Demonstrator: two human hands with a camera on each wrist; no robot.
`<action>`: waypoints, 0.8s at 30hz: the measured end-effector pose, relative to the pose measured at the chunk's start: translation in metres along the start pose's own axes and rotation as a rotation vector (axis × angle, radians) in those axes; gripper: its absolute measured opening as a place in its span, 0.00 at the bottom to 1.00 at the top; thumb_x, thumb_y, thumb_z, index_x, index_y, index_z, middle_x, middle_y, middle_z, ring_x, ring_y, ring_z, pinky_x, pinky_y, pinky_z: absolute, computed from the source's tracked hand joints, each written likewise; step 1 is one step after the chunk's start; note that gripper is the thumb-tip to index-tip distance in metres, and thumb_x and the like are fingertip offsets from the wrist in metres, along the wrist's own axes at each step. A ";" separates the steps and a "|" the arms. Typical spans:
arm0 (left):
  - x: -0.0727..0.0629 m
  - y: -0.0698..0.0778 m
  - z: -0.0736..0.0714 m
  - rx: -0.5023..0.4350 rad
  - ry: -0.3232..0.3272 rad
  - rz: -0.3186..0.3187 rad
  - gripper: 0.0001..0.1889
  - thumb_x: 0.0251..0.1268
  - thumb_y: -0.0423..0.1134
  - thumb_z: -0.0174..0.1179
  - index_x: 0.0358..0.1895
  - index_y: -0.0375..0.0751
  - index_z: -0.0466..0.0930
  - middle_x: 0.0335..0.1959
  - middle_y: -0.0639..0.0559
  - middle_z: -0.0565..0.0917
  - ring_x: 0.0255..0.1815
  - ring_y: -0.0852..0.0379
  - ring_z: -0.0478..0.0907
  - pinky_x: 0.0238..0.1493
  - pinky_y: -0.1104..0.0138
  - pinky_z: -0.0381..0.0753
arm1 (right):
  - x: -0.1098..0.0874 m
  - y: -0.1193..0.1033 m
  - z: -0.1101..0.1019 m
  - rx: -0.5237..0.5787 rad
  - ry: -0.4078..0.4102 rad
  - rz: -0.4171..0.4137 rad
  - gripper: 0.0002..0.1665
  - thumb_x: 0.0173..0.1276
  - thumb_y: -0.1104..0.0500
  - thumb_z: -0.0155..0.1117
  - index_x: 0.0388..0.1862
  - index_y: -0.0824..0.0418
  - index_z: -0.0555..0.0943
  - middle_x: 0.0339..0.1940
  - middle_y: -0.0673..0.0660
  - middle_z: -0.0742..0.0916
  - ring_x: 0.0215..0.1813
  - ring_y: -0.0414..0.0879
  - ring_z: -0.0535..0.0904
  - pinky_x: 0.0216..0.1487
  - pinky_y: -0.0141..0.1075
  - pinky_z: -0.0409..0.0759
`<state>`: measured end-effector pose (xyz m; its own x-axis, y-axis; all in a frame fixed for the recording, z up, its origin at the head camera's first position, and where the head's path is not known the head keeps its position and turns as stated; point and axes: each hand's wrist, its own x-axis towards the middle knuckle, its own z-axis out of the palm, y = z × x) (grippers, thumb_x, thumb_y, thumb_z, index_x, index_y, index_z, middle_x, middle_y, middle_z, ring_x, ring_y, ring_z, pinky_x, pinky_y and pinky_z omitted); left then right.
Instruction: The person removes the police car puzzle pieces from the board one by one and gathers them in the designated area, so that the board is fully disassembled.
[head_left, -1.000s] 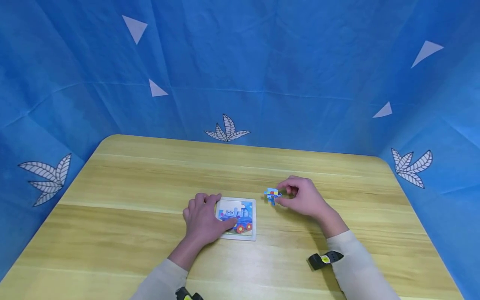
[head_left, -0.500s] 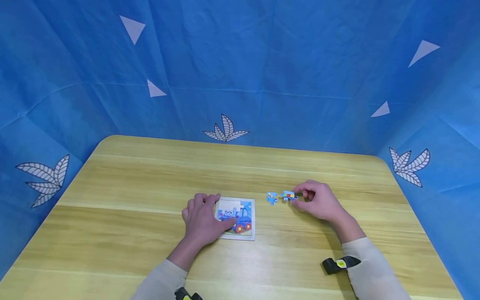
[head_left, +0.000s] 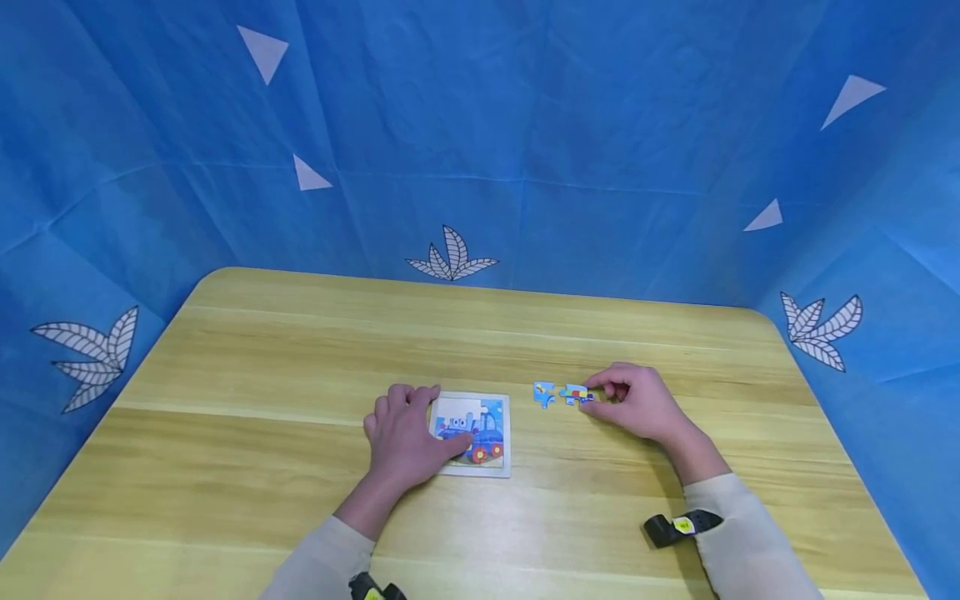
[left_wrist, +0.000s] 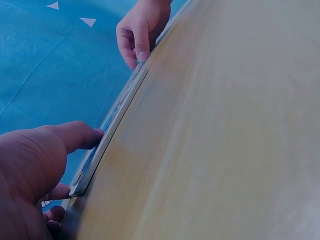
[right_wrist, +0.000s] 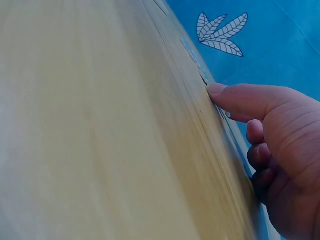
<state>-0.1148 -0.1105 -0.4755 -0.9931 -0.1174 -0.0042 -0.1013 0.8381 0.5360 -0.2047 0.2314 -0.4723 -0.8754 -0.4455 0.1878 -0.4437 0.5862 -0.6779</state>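
Observation:
A small square jigsaw puzzle [head_left: 491,442] with a blue cartoon tractor picture lies in a pale frame on the table. The upper left of its picture area shows bare, light backing. My left hand [head_left: 408,446] holds the frame at its left side, thumb laid over the picture and fingers along the edge; in the left wrist view the thumb [left_wrist: 82,136] presses on top. Right of the frame, my right hand [head_left: 637,406] pinches a colourful puzzle piece [head_left: 574,393] by its right end between thumb and index finger, low at the tabletop. A second, blue puzzle piece [head_left: 542,393] lies just left of it.
The wood-grain table [head_left: 300,350] has rounded far corners. A blue cloth [head_left: 480,125] with white triangles and leaf prints hangs behind it and along both sides. Black straps with small devices sit on both sleeved wrists, the right strap [head_left: 682,527] showing fully.
My right hand has moved right with the colourful piece, which earlier overlapped the blue piece and now lies apart from it. The left hand and the frame have stayed put.

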 end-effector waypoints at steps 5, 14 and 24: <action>0.000 0.000 0.000 0.003 0.003 0.005 0.46 0.43 0.65 0.74 0.69 0.48 0.74 0.56 0.45 0.67 0.52 0.44 0.60 0.47 0.52 0.56 | 0.001 0.000 0.000 -0.007 -0.014 0.026 0.15 0.54 0.59 0.82 0.41 0.58 0.90 0.25 0.48 0.79 0.27 0.45 0.71 0.30 0.35 0.71; 0.000 0.000 -0.001 0.003 0.000 0.012 0.46 0.44 0.65 0.74 0.69 0.48 0.74 0.56 0.45 0.67 0.53 0.44 0.60 0.47 0.51 0.56 | 0.001 -0.001 -0.001 0.012 -0.025 0.032 0.15 0.55 0.60 0.81 0.42 0.58 0.90 0.26 0.48 0.79 0.27 0.46 0.71 0.30 0.35 0.71; 0.000 -0.001 0.000 -0.002 0.006 0.012 0.46 0.44 0.65 0.74 0.69 0.47 0.74 0.55 0.46 0.67 0.53 0.44 0.60 0.47 0.52 0.55 | 0.001 -0.007 0.003 0.017 0.026 -0.009 0.16 0.53 0.60 0.82 0.42 0.58 0.89 0.26 0.50 0.79 0.27 0.44 0.71 0.29 0.34 0.71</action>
<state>-0.1147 -0.1114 -0.4766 -0.9938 -0.1108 0.0076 -0.0894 0.8385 0.5376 -0.2021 0.2245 -0.4693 -0.8761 -0.4329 0.2121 -0.4484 0.5703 -0.6883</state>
